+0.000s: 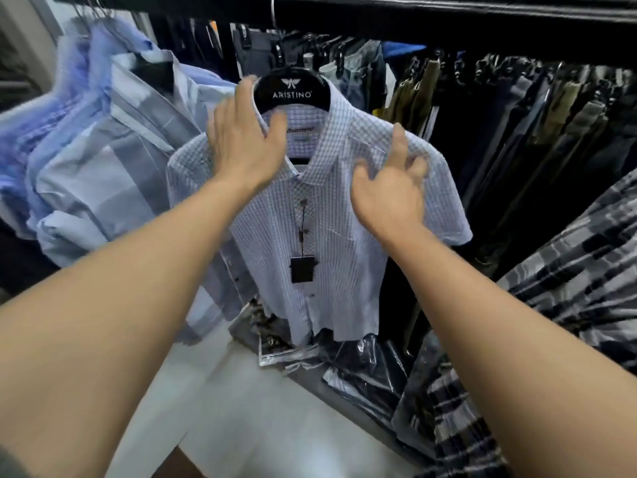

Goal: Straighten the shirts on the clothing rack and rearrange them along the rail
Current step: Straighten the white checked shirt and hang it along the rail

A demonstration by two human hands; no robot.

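Bare arms fill the foreground, the left forearm [113, 305] and right forearm [510, 326] reaching up to a short-sleeved pale checked shirt [331, 215] that hangs facing the camera at the middle of the rack. The shirt sits on a black hanger [293, 93] printed ARISTINO, whose metal hook [273, 8] rises to the dark rail [448, 8] along the top of the frame. The left hand [246, 143] lies flat over the collar and the hanger's shoulder, fingers straight and close together, thumb spread toward the neck label. The right hand [389, 191] rests on the shirt's other shoulder with fingers splayed wide, the index finger straight along the seam and the rest loosely bent against the cloth, blurred at the tips. A black price tag [302, 269] dangles on a cord down the button placket. Light blue shirts [86, 150] crowd together just beside the checked one at left, blurred and tilted. Dark trousers [517, 115] hang in a row behind, at right. A dark plaid shirt [568, 288] spreads across the lower right corner. Plastic-wrapped packets [362, 367] lie below the checked shirt's hem, on a pale surface [241, 408]
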